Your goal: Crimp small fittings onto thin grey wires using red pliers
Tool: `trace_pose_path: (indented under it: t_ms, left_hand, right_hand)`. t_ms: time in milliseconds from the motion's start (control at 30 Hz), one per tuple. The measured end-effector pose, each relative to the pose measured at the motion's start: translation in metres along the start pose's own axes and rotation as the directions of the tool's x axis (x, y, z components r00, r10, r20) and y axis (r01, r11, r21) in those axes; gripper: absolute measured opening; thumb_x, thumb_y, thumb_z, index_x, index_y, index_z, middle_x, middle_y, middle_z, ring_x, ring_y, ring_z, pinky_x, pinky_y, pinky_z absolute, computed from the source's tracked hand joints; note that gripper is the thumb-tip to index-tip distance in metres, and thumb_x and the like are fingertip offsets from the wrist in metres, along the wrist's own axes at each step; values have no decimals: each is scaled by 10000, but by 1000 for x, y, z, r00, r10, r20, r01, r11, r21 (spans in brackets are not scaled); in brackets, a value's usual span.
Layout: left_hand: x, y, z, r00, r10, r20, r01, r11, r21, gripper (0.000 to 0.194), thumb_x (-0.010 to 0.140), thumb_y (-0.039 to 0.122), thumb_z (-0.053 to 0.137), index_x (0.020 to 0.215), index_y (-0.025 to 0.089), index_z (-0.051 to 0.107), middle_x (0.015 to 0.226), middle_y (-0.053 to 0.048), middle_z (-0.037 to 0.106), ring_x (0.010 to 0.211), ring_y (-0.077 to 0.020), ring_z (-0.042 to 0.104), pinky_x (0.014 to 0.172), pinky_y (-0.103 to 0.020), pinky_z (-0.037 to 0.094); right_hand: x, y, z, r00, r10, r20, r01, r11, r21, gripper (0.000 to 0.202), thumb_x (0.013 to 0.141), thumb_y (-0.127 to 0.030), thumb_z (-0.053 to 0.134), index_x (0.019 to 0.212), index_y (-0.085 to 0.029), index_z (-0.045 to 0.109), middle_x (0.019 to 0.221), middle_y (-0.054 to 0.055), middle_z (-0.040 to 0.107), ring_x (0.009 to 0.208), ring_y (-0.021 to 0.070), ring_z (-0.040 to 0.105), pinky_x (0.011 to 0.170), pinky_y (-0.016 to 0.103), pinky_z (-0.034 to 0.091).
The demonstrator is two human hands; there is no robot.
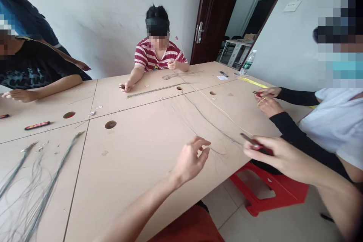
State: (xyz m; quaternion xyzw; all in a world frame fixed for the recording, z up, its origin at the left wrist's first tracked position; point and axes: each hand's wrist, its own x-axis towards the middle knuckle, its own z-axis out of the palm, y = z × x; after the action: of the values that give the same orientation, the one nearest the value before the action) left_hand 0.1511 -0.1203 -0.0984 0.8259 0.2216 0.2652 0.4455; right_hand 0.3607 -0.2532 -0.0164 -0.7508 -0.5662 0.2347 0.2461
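Note:
My left hand [194,159] is over the near part of the table, its thumb and fingers curved with a gap between the tips. Thin grey wires [208,121] run across the tabletop just beyond it, and a few strands pass near its fingertips. To the right, my right hand [272,153] is closed around pliers [249,140] with red handles, dark jaws pointing left. The jaws are near the end of the grey wires; whether they touch cannot be made out. A pale cord [218,109] lies beyond the pliers.
Wire bundles [56,177] lie at the left on the table [127,181], near a red cutter [37,125]. A person in stripes sits opposite; others are at both sides. A red stool [280,193] stands at the right edge. A bottle [248,62] stands at the far corner.

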Motion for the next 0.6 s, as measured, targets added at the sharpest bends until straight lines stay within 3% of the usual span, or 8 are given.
trace_pose_path:
  t_ms: [100,200,367,600]
  left_hand:
    - [-4,20,-25,997,-68,-33,59,975,-214,265,888,227,475,1065,196,670,1025,-69,669,724,-139,573,619,-256,456]
    - [-9,29,-34,992,-129,18,128,947,-295,284,863,196,473,1049,190,687,787,-34,670,634,-128,544,569,-243,424]
    - [-14,23,-33,983,-182,7,166,884,-437,127,802,151,544,850,139,661,778,-43,666,708,-143,591,641,-259,447]
    - [-19,12,-37,972,-232,34,203,759,-619,156,784,219,645,907,123,647,761,-43,643,724,-140,578,704,-289,468]
  right_hand:
    - [23,-32,19,968,-73,239,68,997,29,251,853,-412,555,730,-196,520,654,-25,458,587,111,405,546,245,361]
    - [46,-56,31,934,-132,332,132,991,21,214,843,-361,535,713,-196,496,608,-43,389,545,96,327,501,237,287]
    - [61,-74,40,906,-195,375,239,968,-72,249,816,-304,530,636,-198,395,556,-56,382,500,81,294,463,237,224]
    - [71,-89,44,898,-195,395,268,954,-136,233,797,-265,523,626,-202,378,527,-50,419,463,83,317,443,245,212]
